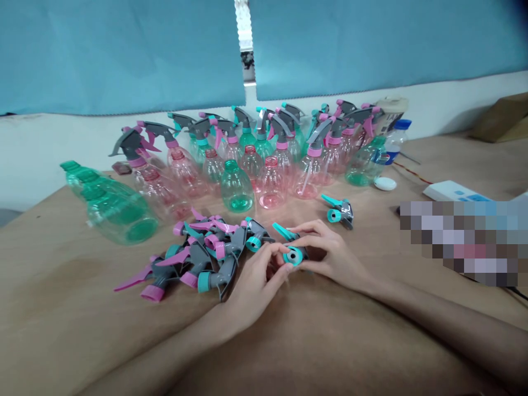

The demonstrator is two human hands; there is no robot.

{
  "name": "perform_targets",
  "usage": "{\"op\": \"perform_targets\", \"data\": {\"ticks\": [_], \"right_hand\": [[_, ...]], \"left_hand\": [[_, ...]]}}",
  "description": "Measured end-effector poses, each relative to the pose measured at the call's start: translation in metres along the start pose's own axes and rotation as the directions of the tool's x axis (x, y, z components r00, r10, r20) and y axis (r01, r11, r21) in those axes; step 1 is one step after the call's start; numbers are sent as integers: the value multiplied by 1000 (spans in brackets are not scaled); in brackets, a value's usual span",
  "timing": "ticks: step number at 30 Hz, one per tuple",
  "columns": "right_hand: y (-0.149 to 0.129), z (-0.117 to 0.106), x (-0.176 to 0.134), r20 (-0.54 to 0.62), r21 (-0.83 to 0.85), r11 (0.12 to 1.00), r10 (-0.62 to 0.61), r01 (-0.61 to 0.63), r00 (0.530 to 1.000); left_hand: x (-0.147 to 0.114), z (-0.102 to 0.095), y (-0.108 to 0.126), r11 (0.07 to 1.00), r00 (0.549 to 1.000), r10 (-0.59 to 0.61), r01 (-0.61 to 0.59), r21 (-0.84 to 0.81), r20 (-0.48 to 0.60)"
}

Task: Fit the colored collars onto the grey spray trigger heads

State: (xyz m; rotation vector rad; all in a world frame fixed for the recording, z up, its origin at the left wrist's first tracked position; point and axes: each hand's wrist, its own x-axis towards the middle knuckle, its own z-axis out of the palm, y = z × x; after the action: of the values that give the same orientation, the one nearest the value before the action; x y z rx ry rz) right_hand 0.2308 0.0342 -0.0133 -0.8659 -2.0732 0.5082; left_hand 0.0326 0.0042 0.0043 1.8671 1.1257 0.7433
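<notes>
My right hand (330, 256) grips a grey spray head with a teal collar and teal trigger (293, 254) just above the brown table (82, 308). The fingertips of my left hand (256, 286) pinch the teal collar from the left. A pile of several loose grey spray heads (206, 253) with pink or teal parts lies right beside my left hand. One more loose teal spray head (340, 212) rests behind my right hand. An uncapped green bottle (236, 188) and an uncapped pink bottle (271, 184) stand just beyond the pile.
Several pink and green spray bottles with heads fitted (284, 143) stand in rows at the back. A green bottle (109, 203) lies on its side at the left. A blue-capped drink bottle (396, 140), a white lid (385, 183) and a white device (454, 192) sit right.
</notes>
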Motion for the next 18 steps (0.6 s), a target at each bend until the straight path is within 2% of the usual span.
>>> {"op": "perform_targets", "data": {"ticks": [5,13,18], "right_hand": [[2,0,-1,34,-51,998,-38,39,999],[1,0,0,81,-80,993,-76,83,994],[2,0,0,63,-51,998,-42,45,997]], "left_hand": [[1,0,2,988,999,46,-41,151,-29],[-1,2,-6,978,998,64,-65,200,15],[0,2,-4,973,996,93,-92,211,2]]}}
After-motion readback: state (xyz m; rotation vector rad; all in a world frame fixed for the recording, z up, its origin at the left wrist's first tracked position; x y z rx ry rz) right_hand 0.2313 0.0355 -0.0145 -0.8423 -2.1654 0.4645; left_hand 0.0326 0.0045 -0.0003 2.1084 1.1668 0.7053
